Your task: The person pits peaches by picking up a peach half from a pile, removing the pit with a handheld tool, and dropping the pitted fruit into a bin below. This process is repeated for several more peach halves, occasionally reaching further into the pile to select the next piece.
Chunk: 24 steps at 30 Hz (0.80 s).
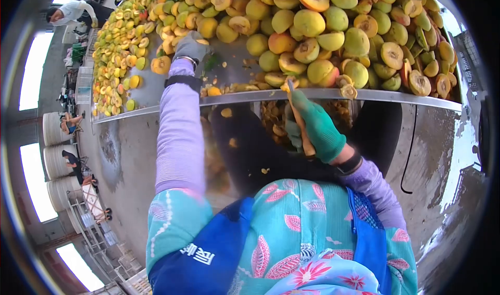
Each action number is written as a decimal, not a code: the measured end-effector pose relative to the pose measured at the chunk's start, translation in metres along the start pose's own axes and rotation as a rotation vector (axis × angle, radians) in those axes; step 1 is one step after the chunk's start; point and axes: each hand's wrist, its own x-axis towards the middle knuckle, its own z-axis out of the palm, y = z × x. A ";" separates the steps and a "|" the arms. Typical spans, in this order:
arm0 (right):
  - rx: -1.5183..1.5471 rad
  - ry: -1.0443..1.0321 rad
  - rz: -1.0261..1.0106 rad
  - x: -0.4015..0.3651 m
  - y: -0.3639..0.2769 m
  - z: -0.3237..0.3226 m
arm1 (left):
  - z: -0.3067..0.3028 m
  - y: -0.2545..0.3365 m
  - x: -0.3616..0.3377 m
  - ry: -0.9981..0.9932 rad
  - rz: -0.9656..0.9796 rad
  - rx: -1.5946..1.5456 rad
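My left hand (pixel 191 48), in a grey glove, reaches over the metal table (pixel 234 60) beside the yellow-orange fruit halves (pixel 161 64). A piece of fruit shows right at its fingertips, and I cannot tell whether the fingers grip it. My right hand (pixel 321 127), in a green glove, is closed round the wooden handle of a pitting tool (pixel 298 115). The tool's metal tip points up at the table's front rim, with bits of fruit flesh around it. Heaped beyond it are green and red peaches (pixel 309 23), many cut in half with the stone still showing.
Below the rim, between my knees, a container holds fruit scraps (pixel 276 120). Loose halves are spread across the table's left part. Another worker (pixel 75 14) stands at the far left end. Large white tanks (pixel 56 162) line the left side, and a dark hose (pixel 411 154) hangs at the right.
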 end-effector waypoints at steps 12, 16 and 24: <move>-1.234 0.190 -0.610 0.047 0.023 0.035 | 0.008 0.091 -0.194 0.194 0.220 -1.512; -1.187 0.271 -0.607 0.034 0.030 0.022 | 0.020 0.104 -0.199 0.323 0.331 -1.303; -1.094 0.251 -0.685 0.019 0.034 0.027 | 0.006 0.107 -0.208 0.494 0.477 -0.574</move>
